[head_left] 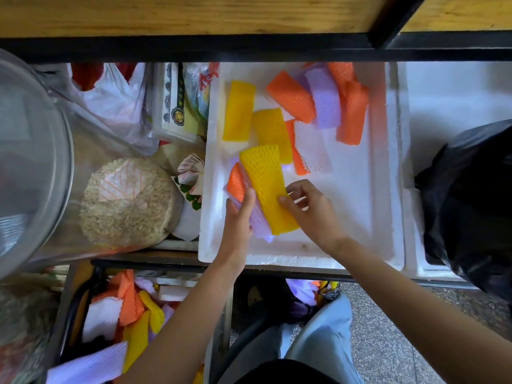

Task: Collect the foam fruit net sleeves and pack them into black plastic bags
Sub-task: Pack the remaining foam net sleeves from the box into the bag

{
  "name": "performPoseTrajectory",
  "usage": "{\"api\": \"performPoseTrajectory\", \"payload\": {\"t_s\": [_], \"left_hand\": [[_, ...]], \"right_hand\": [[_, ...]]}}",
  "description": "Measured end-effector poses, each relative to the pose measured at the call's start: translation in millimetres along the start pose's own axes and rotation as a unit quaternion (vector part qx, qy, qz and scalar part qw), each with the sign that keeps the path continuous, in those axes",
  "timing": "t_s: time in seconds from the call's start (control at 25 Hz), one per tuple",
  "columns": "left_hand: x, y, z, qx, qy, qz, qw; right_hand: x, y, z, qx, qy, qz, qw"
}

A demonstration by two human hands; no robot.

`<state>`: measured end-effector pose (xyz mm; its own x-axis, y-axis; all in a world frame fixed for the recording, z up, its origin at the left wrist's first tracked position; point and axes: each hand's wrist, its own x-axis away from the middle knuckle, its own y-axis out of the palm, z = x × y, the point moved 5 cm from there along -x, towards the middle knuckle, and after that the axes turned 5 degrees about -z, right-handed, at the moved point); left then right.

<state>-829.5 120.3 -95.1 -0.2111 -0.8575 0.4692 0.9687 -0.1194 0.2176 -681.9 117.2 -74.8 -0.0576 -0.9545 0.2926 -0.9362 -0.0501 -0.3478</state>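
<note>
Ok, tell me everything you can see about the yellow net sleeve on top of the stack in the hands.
The yellow sleeve is flat foam mesh with a diamond pattern, lying tilted atop a purple sleeve and an orange sleeve that the left hand grips, over the white foam box. The right hand touches its right edge.

A black-framed shelf [166,263] carries a white foam tray [360,217]. A grain bag [127,200] sits left of it, a black bag [471,203] right

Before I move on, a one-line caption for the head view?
Left hand grips a sleeve stack while right hand pinches the yellow sleeve on top, over the white foam tray.
</note>
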Motion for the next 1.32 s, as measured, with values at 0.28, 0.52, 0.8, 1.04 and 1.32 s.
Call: {"api": "performPoseTrajectory", "payload": {"t_s": [0.28, 0.52, 0.8, 1.04, 1.32], "left_hand": [[-2, -40, 8, -0.034, 0.055, 0.059, 0.996], [-3, -51, 3, -0.029, 0.061, 0.07, 0.995], [-5, -49, 2, -0.041, 0.061, 0.06, 0.995], [-3, -28, -12, -0.034, 0.001, 0.153, 0.988], [36, 85, 54, -0.039, 0.204, 0.056, 0.976]], "right_hand": [[-64, -29, 27, 0.211, -0.063, 0.07, 0.973], [-119, -25, 57, 0.372, 0.056, 0.037, 0.926], [-114, -50, 49, 0.315, 0.032, 0.072, 0.946], [-41, -53, 28, 0.166, 0.095, 0.036, 0.981], [58, -79, -51, 0.133, -0.053, 0.05, 0.988]]}}
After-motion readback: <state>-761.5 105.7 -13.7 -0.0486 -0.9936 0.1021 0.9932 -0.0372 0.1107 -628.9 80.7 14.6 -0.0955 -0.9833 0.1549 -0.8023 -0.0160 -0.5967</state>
